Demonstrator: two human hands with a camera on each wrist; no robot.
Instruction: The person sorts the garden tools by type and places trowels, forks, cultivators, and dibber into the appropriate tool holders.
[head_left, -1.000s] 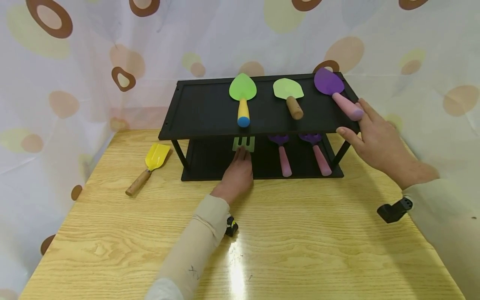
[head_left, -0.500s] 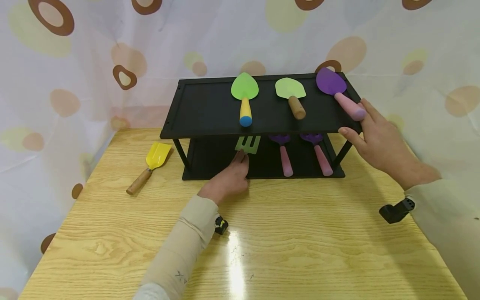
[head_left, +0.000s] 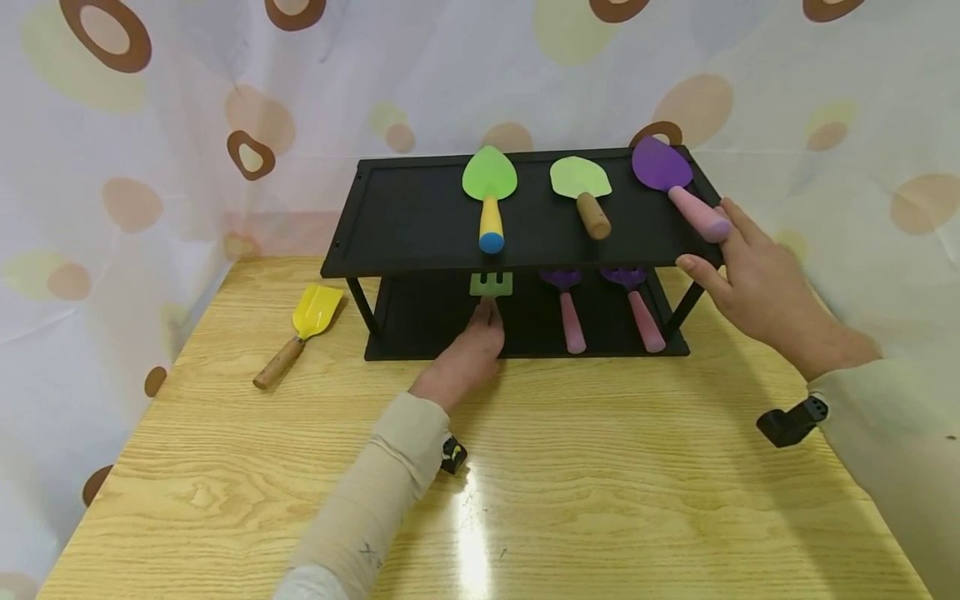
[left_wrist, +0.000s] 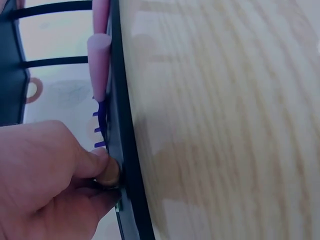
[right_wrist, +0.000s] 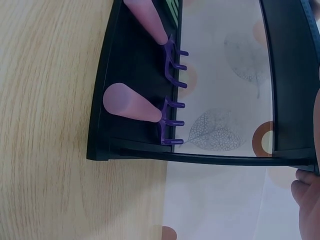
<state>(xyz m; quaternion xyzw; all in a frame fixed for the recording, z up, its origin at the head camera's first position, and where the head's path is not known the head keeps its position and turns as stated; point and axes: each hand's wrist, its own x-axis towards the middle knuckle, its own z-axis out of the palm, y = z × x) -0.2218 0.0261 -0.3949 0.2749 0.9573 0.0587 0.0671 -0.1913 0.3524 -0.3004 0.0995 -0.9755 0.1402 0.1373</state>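
Observation:
My left hand (head_left: 471, 350) reaches into the lower tier of a black two-tier rack (head_left: 420, 212). It pinches the handle of a small green garden fork (head_left: 492, 285), whose tines point to the back. In the left wrist view the brown handle end (left_wrist: 111, 174) shows between thumb and fingers, close over the lower tier's front edge; the rest of the handle is hidden. My right hand (head_left: 768, 292) grips the upper tier's right front corner, next to the pink handle of a purple trowel (head_left: 662, 165). Two purple forks with pink handles (head_left: 572, 323) lie right of the green one.
On the upper tier lie a green trowel with a yellow handle (head_left: 491, 179) and a pale green one with a wooden handle (head_left: 581, 177). A yellow scoop (head_left: 315, 310) rests on the wooden table (head_left: 600, 475) left of the rack. A patterned curtain (head_left: 450, 75) hangs behind.
The left hand moved a little left while the green fork's tines swung right, then came back; the fork now points straight to the back again. The right hand has stayed at the corner.

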